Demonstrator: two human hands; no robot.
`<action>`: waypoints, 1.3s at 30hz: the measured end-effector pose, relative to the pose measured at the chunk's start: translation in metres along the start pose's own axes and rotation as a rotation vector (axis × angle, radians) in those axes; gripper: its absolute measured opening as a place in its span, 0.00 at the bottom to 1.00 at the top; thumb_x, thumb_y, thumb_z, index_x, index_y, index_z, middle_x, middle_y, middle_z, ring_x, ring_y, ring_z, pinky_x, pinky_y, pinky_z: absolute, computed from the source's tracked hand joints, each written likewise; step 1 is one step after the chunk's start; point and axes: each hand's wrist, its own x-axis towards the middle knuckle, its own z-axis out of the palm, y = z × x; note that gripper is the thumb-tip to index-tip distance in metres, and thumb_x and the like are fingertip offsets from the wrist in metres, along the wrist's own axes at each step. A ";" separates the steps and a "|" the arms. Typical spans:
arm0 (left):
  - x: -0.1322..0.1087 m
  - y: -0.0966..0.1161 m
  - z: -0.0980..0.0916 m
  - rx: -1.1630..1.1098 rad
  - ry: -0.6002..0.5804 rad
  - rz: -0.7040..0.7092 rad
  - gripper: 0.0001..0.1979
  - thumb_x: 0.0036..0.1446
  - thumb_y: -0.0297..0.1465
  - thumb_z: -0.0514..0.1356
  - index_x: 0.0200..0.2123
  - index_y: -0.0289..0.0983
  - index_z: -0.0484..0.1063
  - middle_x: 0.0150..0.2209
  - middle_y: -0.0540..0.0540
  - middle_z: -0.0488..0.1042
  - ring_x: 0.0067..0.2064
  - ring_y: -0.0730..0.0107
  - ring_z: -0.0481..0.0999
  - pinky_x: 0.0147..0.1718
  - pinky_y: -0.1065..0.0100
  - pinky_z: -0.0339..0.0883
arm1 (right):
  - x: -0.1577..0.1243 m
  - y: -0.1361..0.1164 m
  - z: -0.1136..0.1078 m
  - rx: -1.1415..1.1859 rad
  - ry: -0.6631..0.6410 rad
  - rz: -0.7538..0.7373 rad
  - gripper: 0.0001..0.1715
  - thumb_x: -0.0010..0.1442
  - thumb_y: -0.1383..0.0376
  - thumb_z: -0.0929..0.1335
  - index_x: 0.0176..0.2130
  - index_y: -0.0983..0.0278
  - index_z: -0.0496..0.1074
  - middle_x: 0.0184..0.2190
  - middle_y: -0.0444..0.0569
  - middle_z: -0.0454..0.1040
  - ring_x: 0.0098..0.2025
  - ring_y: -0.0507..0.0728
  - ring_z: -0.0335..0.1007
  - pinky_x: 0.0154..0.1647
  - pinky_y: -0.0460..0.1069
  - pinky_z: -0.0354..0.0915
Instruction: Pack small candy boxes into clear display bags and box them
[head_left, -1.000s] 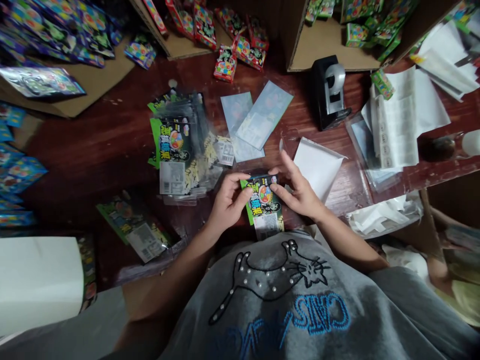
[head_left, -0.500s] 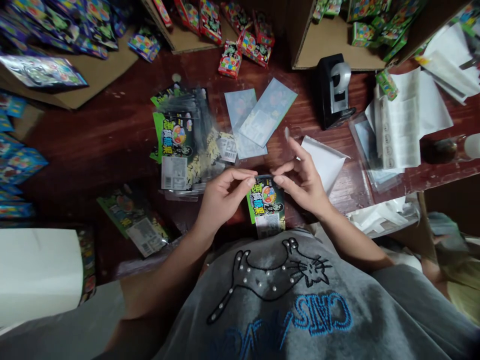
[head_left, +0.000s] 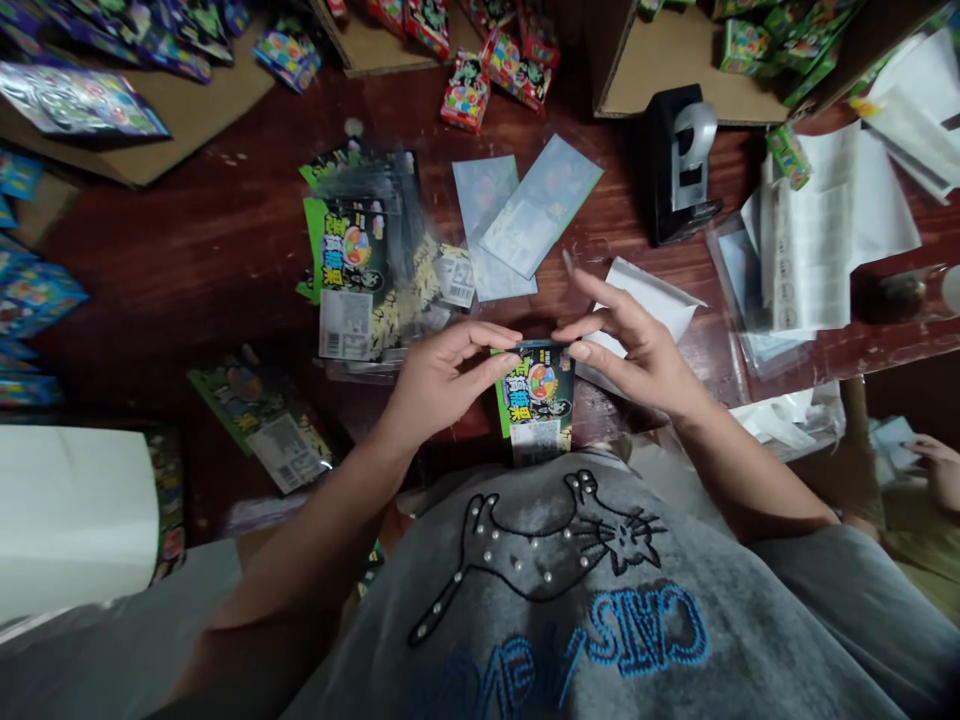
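Note:
A green and black candy packet stands at the near table edge, against my grey shirt. My left hand pinches its top left corner between thumb and forefinger. My right hand pinches the top right corner, its other fingers spread out above. The packet seems to sit in a clear sleeve, but I cannot tell for sure. Just left of my left hand lies a pile of like packets in clear sleeves.
Two pale blue cards and a white folded paper lie beyond my hands. A black tape dispenser stands at back right, beside label sheets. Cardboard trays with small candy boxes line the far edge. Another person's hand shows at right.
Both hands rose slightly along the packet to its top edge; my fingertips now meet over its upper corners. The view has tilted a little downward.

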 end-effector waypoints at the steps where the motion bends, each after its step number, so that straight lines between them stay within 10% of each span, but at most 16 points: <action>1: 0.000 -0.001 0.001 0.010 0.005 0.012 0.08 0.61 0.36 0.73 0.39 0.39 0.82 0.46 0.44 0.87 0.49 0.64 0.86 0.53 0.61 0.80 | 0.002 -0.005 -0.005 -0.050 0.000 -0.028 0.33 0.71 0.54 0.73 0.70 0.57 0.67 0.50 0.49 0.83 0.53 0.59 0.81 0.61 0.59 0.74; 7: 0.003 0.002 0.009 0.071 0.003 0.003 0.09 0.62 0.39 0.72 0.37 0.39 0.82 0.45 0.43 0.86 0.47 0.62 0.86 0.50 0.60 0.82 | 0.031 -0.035 -0.024 -0.373 -0.239 -0.134 0.13 0.69 0.53 0.74 0.41 0.60 0.78 0.41 0.48 0.77 0.49 0.60 0.72 0.55 0.58 0.69; 21: -0.025 -0.008 0.008 -0.004 0.179 0.059 0.04 0.64 0.33 0.69 0.40 0.38 0.83 0.45 0.43 0.87 0.47 0.63 0.86 0.51 0.60 0.79 | 0.043 -0.028 0.017 -0.735 -0.257 -0.364 0.11 0.74 0.55 0.69 0.48 0.58 0.79 0.44 0.54 0.77 0.46 0.65 0.74 0.46 0.60 0.70; 25: -0.054 0.004 -0.049 0.085 0.430 0.001 0.05 0.65 0.35 0.69 0.40 0.39 0.83 0.46 0.45 0.87 0.48 0.62 0.86 0.54 0.57 0.79 | 0.085 -0.022 0.056 -0.542 -0.352 -0.439 0.20 0.75 0.50 0.67 0.56 0.55 0.80 0.52 0.55 0.77 0.54 0.64 0.76 0.56 0.62 0.73; 29: -0.094 0.005 -0.162 0.216 0.822 -0.129 0.10 0.65 0.41 0.70 0.43 0.42 0.82 0.46 0.50 0.86 0.46 0.60 0.84 0.52 0.52 0.79 | 0.138 -0.015 0.094 -0.564 -0.388 -0.422 0.42 0.73 0.39 0.64 0.74 0.57 0.64 0.71 0.62 0.66 0.72 0.72 0.64 0.70 0.72 0.65; 32: -0.108 -0.013 -0.231 0.320 0.795 -0.317 0.12 0.64 0.42 0.71 0.41 0.41 0.81 0.39 0.52 0.84 0.41 0.62 0.82 0.54 0.46 0.78 | 0.158 -0.003 0.129 -0.754 -0.460 -0.293 0.64 0.63 0.30 0.68 0.79 0.66 0.52 0.79 0.72 0.52 0.78 0.82 0.51 0.73 0.81 0.54; 36: -0.099 -0.024 -0.243 0.675 0.726 -0.242 0.10 0.64 0.41 0.70 0.40 0.40 0.82 0.46 0.46 0.85 0.52 0.48 0.82 0.62 0.39 0.70 | 0.143 0.007 0.185 -0.943 -0.566 -0.257 0.80 0.52 0.31 0.76 0.79 0.76 0.49 0.79 0.77 0.41 0.82 0.83 0.38 0.79 0.80 0.40; 39: -0.075 -0.017 -0.210 0.890 0.709 0.012 0.10 0.66 0.41 0.66 0.44 0.42 0.81 0.55 0.42 0.83 0.60 0.48 0.79 0.65 0.47 0.69 | 0.119 0.010 0.206 -0.994 -0.546 -0.331 0.57 0.66 0.43 0.74 0.74 0.80 0.60 0.76 0.76 0.53 0.79 0.81 0.50 0.80 0.75 0.47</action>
